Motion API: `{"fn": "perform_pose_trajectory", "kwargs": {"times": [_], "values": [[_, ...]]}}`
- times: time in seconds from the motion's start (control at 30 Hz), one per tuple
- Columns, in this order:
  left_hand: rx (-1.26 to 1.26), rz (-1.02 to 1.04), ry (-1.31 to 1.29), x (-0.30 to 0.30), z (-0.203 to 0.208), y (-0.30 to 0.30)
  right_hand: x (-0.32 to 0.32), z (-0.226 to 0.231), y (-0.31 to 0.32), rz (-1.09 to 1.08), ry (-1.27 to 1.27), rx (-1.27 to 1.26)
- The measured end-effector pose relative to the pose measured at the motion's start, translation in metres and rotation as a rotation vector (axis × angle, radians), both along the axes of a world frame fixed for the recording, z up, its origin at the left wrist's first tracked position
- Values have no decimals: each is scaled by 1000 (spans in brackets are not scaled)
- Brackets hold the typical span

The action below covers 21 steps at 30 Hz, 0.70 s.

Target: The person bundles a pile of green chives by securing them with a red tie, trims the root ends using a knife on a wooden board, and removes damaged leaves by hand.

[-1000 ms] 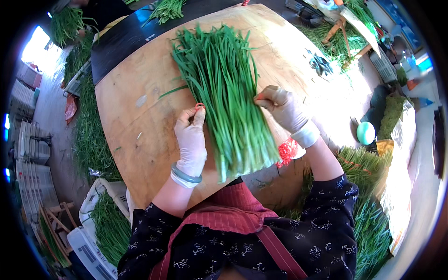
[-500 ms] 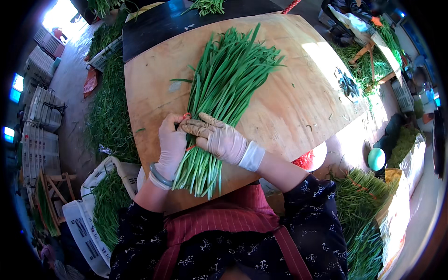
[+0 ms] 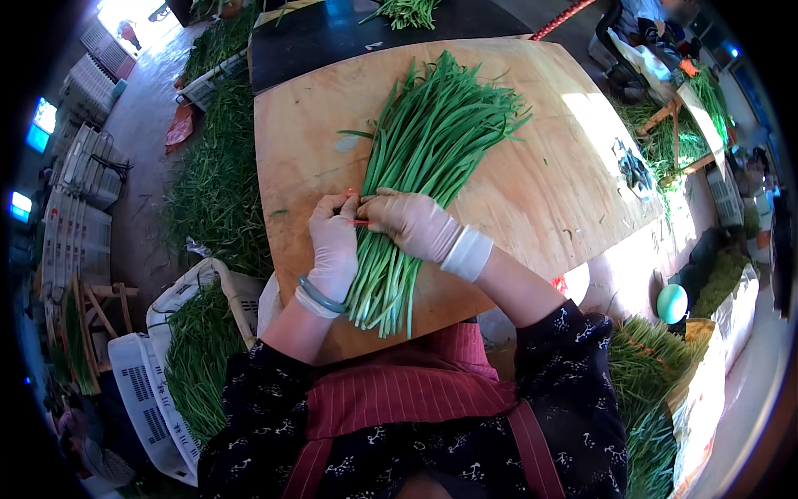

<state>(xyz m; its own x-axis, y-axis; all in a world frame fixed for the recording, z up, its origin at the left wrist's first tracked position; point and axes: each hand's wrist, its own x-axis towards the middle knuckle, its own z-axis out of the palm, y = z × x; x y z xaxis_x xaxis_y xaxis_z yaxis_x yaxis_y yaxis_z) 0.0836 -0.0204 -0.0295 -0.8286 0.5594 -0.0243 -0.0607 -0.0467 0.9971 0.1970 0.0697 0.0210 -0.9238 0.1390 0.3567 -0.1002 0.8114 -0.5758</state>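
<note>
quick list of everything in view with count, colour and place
board: 1, light wood, centre
bunch: 1, green, on the board
tie: at least 1, red, at the bunch
dark item, kind unclear: 1, black, board's right side
table: 1, black, beyond the board
small greens pile: 1, green, on the table
loose greens: several heaps, green, left and right
crates: several, white, left
wooden frame: 1, brown, lower left
sheet: 1, red, floor at left
rope: 1, red, top right
ball: 1, turquoise, right
apron: 1, maroon striped, lower centre
bracelet: 1, grey-blue, left wrist
left hand: 1, white glove, at the tie
right hand: 1, white glove, on the bunch
</note>
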Motion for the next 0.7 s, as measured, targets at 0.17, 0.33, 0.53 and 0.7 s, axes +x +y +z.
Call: {"fn": "perform_pose_trajectory", "kwargs": {"times": [0.17,0.33,0.53,0.7], "values": [[-126,102,533,-2,-7,3,-14,-11,-10,-308,221,-354],[-38,74,147,-2,2,-1,-25,-15,-21,-434,161,19],[-58,97,69,0,5,-2,-31,-6,-22,-481,-119,174],[-112,40,251,1,6,-4,-34,-1,-24,-499,-161,197]]}}
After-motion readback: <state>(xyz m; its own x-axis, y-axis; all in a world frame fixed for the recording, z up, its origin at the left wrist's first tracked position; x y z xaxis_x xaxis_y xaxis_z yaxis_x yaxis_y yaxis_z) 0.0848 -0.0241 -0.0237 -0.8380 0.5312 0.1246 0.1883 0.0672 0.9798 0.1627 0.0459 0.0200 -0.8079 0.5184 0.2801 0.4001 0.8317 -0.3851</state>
